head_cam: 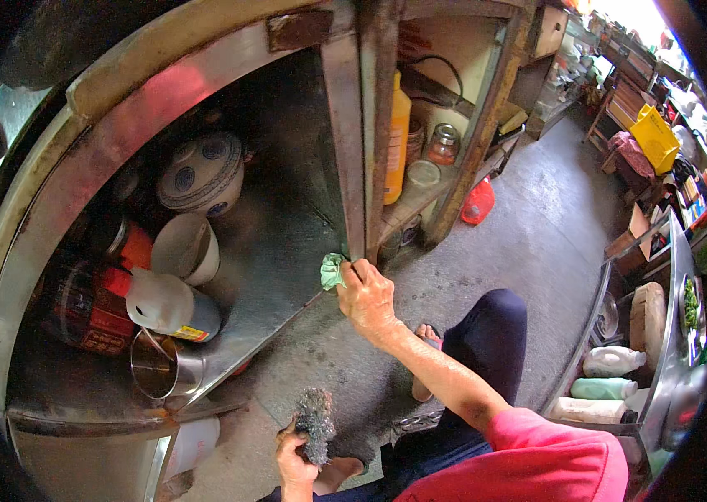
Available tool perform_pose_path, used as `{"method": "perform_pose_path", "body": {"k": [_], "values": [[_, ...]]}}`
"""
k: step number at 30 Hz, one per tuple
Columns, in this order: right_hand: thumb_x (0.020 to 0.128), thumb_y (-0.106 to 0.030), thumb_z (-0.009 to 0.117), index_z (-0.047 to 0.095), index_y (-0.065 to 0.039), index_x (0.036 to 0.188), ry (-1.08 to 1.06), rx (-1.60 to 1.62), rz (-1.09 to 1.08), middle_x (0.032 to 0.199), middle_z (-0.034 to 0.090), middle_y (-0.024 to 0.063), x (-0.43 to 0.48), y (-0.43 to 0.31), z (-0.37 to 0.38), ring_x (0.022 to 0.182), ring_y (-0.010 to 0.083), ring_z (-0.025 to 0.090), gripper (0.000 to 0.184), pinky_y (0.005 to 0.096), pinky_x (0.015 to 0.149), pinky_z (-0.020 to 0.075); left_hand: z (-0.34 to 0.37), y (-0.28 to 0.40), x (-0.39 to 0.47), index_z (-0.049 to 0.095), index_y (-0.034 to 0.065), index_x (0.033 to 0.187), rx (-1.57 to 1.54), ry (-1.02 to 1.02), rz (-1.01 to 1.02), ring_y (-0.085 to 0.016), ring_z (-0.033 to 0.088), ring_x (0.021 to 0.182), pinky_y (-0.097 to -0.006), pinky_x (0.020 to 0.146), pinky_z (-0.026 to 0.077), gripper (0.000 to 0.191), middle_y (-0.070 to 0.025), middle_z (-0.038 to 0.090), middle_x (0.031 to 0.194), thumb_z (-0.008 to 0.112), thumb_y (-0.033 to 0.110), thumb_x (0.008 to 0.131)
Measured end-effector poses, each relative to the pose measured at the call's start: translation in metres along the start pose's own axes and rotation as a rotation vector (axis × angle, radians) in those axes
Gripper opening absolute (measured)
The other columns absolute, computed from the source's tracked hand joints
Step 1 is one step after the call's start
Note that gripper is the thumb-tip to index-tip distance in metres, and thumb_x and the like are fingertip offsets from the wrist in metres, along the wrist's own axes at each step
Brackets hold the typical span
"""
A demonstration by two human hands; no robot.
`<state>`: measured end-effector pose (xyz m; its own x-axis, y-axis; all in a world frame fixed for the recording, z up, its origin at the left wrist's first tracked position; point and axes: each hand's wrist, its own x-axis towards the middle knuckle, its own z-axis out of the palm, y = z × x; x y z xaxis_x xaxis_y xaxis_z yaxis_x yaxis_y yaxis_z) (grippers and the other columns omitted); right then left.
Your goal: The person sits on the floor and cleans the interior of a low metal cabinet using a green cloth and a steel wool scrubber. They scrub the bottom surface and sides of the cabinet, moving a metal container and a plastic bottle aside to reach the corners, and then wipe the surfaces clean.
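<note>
My right hand (pixel 367 295) grips a crumpled pale green cloth (pixel 332 272) at the front corner of the metal shelf (pixel 272 298), by the foot of an upright metal post (pixel 353 144). Lower down, a dark clump of steel wool (pixel 315 423) is held in my left hand (pixel 297 461), above the floor and away from the shelf. On the shelf stand a lidded blue-and-white pot (pixel 203 176), a white bowl (pixel 187 251), a plastic jug with a red cap (pixel 162 307), a large red-labelled jar (pixel 90 307) and a steel cup (pixel 156 364).
Right of the post, an open cupboard holds a yellow bottle (pixel 397 144) and glass jars (pixel 444 141). A red plastic bag (pixel 477 202) sits by its foot. Several plastic bottles (pixel 604 389) and a round wooden block (pixel 647 323) are on a rack at right. A white container (pixel 193 444) is below the shelf.
</note>
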<state>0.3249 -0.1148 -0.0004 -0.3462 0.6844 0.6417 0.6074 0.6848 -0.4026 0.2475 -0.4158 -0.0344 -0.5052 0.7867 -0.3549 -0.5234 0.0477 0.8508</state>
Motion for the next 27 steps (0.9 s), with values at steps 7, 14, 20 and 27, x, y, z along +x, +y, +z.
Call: {"method": "perform_pose_path", "body": {"k": [7,14,20,27], "values": [[0.070,-0.006,0.062,0.060,-0.001,0.097,-0.072,0.063,-0.100,0.087,0.050,0.0113,-0.002,-0.036,0.005,0.080,0.0280,0.057,0.027,0.0382,0.066,0.0490,0.021,0.023,-0.015,0.058,-0.0010,0.088,0.533,-0.095,0.541,-0.028,0.063,0.091,-0.0368,0.084,0.049,0.020,-0.0200,0.065,0.104,0.066,0.004,0.071],[0.068,-0.006,0.063,0.060,0.002,0.100,-0.123,0.242,-0.221,0.090,0.054,0.0115,-0.013,-0.070,0.012,0.082,0.0279,0.059,0.033,0.0370,0.071,0.0510,0.018,0.017,-0.025,0.059,0.0006,0.088,0.137,0.155,0.076,-0.030,0.061,0.090,-0.0392,0.082,0.048,0.021,-0.0169,0.063,0.100,0.066,-0.001,0.069],[0.070,-0.010,0.069,0.059,-0.005,0.106,-0.245,0.360,-0.297,0.093,0.058,0.0120,-0.013,-0.057,0.000,0.079,0.0302,0.062,0.038,0.0386,0.065,0.0524,0.015,0.014,-0.031,0.060,-0.0001,0.091,0.146,0.167,0.054,-0.027,0.061,0.089,-0.0370,0.080,0.049,0.019,-0.0150,0.063,0.100,0.061,-0.001,0.072],[0.071,-0.026,0.068,0.035,0.011,0.131,-0.674,0.001,-0.238,0.072,0.063,0.0182,0.004,-0.048,-0.054,0.059,0.0333,0.063,0.077,0.0437,0.052,0.0497,0.029,0.036,-0.039,0.063,0.0003,0.090,-0.396,0.252,-0.247,-0.020,0.058,0.085,-0.0343,0.076,0.051,0.020,-0.0084,0.062,0.089,0.055,0.005,0.071]]}}
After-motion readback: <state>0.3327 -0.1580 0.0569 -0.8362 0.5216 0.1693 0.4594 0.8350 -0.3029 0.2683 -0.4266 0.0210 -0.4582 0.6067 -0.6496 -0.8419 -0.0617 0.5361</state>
